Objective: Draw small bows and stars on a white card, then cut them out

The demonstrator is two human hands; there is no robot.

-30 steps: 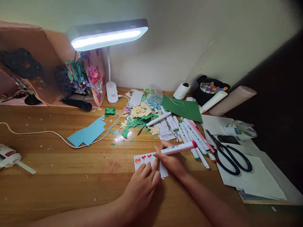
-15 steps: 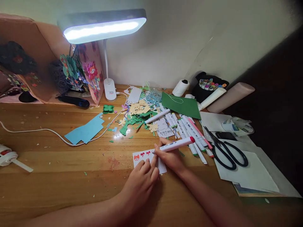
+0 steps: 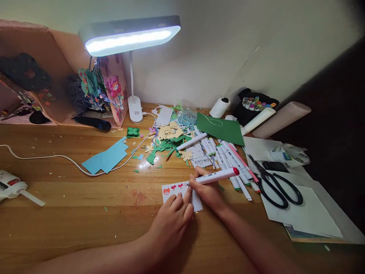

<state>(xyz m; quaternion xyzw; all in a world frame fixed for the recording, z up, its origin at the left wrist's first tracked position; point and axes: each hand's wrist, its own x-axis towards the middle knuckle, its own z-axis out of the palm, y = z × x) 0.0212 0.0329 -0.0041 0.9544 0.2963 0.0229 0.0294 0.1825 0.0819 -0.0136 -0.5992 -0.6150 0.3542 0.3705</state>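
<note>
bare left hand [image 3: 174,217], bare right hand [image 3: 210,193], bare forearms [image 3: 128,255]

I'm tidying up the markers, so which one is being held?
The white marker with the red end, gripped in the right hand, its tip at the small white card; the other markers are unheld.

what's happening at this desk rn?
Someone is drawing on a small white card. Their right hand holds a white marker with a red end, its tip down at the card's upper edge, while the left hand presses on the card. It bears an orange animal face, two red bows and a thin red curve by the tip. Paper scraps lie beyond the hands; black-handled scissors lie to the right.
</note>
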